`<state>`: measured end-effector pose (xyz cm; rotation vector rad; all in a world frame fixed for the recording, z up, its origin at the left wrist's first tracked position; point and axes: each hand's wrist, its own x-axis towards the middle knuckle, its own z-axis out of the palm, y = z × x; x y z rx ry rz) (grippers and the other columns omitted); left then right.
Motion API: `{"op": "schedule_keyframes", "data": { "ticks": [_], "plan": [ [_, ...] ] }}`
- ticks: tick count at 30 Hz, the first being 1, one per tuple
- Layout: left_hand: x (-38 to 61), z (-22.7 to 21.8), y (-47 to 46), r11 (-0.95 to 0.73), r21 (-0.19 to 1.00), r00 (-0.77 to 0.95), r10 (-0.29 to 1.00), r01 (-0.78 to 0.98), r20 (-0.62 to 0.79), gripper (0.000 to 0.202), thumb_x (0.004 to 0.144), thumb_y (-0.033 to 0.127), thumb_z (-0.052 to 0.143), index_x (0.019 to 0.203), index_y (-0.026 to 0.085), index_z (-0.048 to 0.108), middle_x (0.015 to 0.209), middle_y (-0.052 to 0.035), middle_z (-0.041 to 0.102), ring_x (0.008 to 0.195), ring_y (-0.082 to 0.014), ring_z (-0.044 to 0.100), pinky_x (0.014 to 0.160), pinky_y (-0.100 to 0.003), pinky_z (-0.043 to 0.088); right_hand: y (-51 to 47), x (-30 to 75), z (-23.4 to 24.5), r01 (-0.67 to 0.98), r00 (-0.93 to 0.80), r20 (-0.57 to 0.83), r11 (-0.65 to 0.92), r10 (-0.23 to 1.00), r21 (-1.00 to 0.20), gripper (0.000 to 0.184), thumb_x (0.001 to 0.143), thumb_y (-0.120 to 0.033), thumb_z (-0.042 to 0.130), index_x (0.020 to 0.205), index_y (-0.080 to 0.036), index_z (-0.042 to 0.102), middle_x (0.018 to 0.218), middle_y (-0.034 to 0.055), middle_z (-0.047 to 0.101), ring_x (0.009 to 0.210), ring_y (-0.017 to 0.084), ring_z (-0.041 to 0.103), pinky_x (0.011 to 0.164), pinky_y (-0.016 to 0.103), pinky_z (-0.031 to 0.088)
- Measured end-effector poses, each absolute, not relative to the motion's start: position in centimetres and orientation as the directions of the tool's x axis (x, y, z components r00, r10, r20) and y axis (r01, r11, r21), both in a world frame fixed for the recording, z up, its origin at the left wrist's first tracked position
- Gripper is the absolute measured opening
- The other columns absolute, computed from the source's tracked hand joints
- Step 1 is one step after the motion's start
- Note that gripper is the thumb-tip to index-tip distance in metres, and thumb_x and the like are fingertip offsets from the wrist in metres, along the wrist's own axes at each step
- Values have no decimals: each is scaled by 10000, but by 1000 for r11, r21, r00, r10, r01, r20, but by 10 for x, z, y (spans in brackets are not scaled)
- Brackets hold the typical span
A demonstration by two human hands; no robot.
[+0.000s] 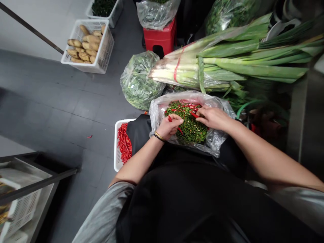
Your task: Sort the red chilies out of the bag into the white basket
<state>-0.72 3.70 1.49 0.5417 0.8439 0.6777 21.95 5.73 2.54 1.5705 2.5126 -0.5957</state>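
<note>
A clear plastic bag (158, 108) lies open at my lap, holding a heap of green chili stems (191, 130) with red chilies among them. Over the left side of the heap, my left hand (168, 126) is closed with a red chili (169, 118) showing between its fingers. My right hand (211, 117) reaches in from the right and pinches another red chili (194, 114) at the fingertips. To the left of my knee stands a white basket (116, 148) of loose red chilies (124, 143), partly covered by dark cloth.
Bundled leeks (227, 65) in plastic lie just beyond the bag. A bag of leafy greens (141, 81) sits at their left, near a red stool (159, 37). Farther off is a white crate (105, 64) of potato-like tubers. A metal rack (45, 184) stands lower left.
</note>
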Motion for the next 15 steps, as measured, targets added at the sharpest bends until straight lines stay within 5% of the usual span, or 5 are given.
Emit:
{"op": "schedule_keyframes", "data": {
  "ticks": [6,10,13,15],
  "plan": [
    [10,10,22,452,854,361,865,-259,-348,448,643,489,809,779,155,544,526,69,514,393,-25,387,400,-184,255,19,189,40,623,-458,-286,74,842,-778,263,906,-441,494,789,-216,564,647,7,611,549,147,552,545,269,406],
    [5,5,20,516,799,401,832,-308,-383,453,660,496,794,786,168,507,546,64,539,373,-25,349,386,-191,221,11,189,36,500,-464,-494,-243,736,-832,391,850,-567,545,725,-200,592,523,-22,563,422,116,498,435,241,371],
    [3,6,17,536,777,429,818,-331,-382,446,702,525,751,788,185,474,539,75,512,366,-29,294,388,-201,196,10,192,39,460,-511,-503,-273,697,-845,405,827,-578,580,712,-190,606,506,-15,582,437,119,542,457,233,406],
    [3,11,14,399,881,380,879,-255,-288,407,728,512,736,774,177,510,553,61,505,413,-41,338,426,-210,250,13,192,41,502,-499,-525,-264,690,-824,408,830,-568,582,676,-189,588,516,-8,600,438,116,559,456,224,413]
  ]
}}
